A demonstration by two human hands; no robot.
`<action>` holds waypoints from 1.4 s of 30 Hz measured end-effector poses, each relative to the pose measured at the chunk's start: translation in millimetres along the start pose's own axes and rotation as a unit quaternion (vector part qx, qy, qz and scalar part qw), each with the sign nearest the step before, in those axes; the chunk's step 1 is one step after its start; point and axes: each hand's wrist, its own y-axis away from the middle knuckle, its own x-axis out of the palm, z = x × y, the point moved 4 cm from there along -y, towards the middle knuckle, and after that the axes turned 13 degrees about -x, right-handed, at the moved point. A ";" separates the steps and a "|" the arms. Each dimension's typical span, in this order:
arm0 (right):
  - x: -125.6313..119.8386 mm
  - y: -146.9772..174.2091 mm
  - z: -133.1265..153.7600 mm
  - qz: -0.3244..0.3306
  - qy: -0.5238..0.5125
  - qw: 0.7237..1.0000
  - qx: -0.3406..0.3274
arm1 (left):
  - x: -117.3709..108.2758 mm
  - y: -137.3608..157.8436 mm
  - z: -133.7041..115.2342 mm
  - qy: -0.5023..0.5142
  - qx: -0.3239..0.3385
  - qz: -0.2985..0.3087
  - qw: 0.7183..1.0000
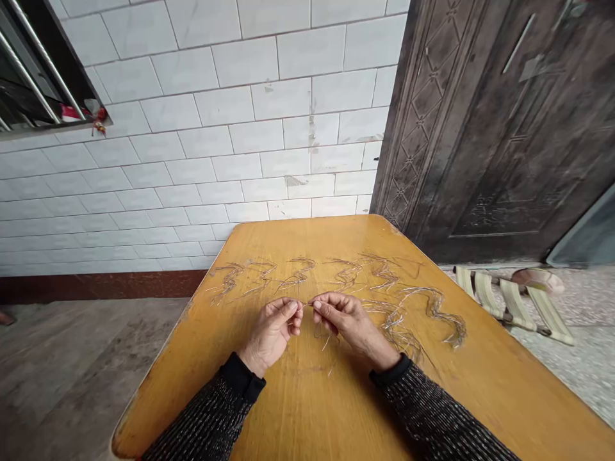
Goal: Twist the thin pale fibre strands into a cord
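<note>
Between my two hands runs a thin wire, pinched at both sides a little above the table. My left hand has thumb and forefinger closed on its left part. My right hand grips the other part in the same kind of pinch, and a few thin loose strands hang below it. Just right of that hand lies a tangled bundle of bent wires. A thicker wavy bundle rests farther right. Beyond my hands, several small zigzag wire bunches are laid out in a row.
The yellow wooden table has rounded corners and stands close to a white tiled wall. A dark carved door is at the right. On the floor beside the table is a seat of pale straps. A barred window sits upper left.
</note>
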 end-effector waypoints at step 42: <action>13.5 5.6 -3.9 0.061 -0.033 0.997 0.044 | -3.5 -2.6 0.2 0.063 0.006 0.011 0.998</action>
